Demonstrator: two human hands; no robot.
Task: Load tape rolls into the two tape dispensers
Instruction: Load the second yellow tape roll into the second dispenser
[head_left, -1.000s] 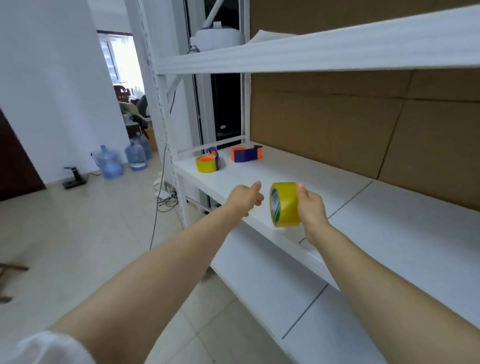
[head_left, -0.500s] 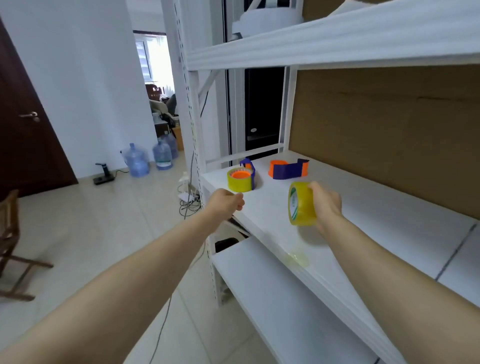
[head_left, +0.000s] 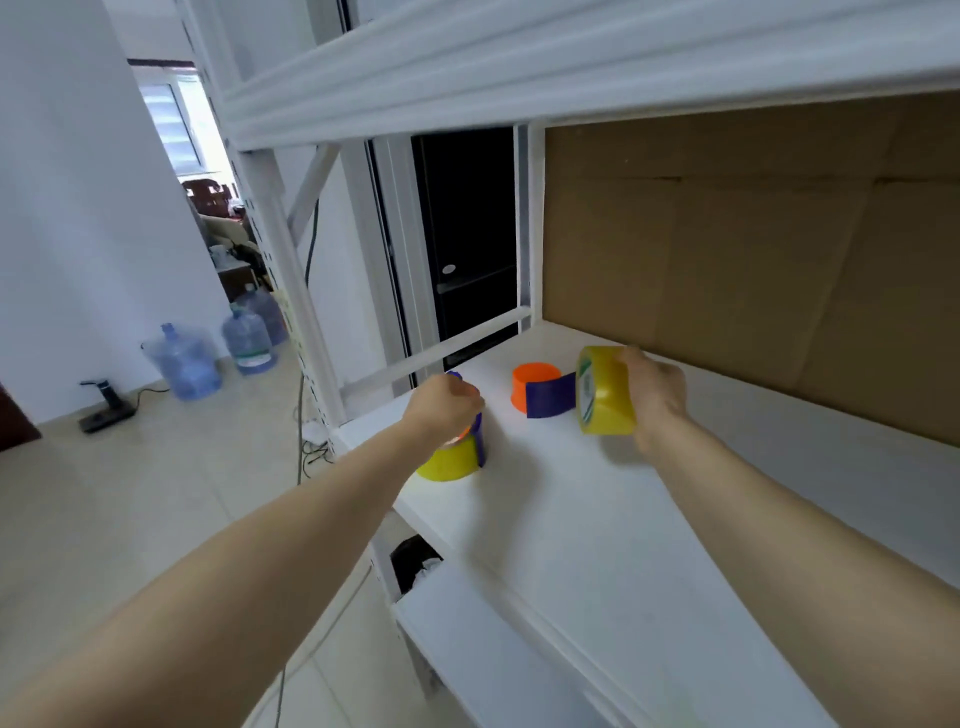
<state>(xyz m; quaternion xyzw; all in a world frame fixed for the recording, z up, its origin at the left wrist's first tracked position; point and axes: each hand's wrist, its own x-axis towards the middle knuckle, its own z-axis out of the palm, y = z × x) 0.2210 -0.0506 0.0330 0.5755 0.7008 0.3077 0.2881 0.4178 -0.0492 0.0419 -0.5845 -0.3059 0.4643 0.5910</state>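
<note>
White metal shelf (head_left: 597, 530) with a cardboard backing (head_left: 753, 244), tiled floor off to the left. The right hand (head_left: 655, 397) grips a yellow tape roll (head_left: 605, 391) by its rim, held on edge above the shelf, just right of the empty orange-and-purple dispenser (head_left: 543, 397) that sits near the back. The left hand (head_left: 445, 411) is curled over the top of the other dispenser (head_left: 457, 452), which already has a yellow roll on it, near the front left corner; can't tell if it's actually squeezing it. Water jugs (head_left: 218, 348) stand on the floor by the wall
</note>
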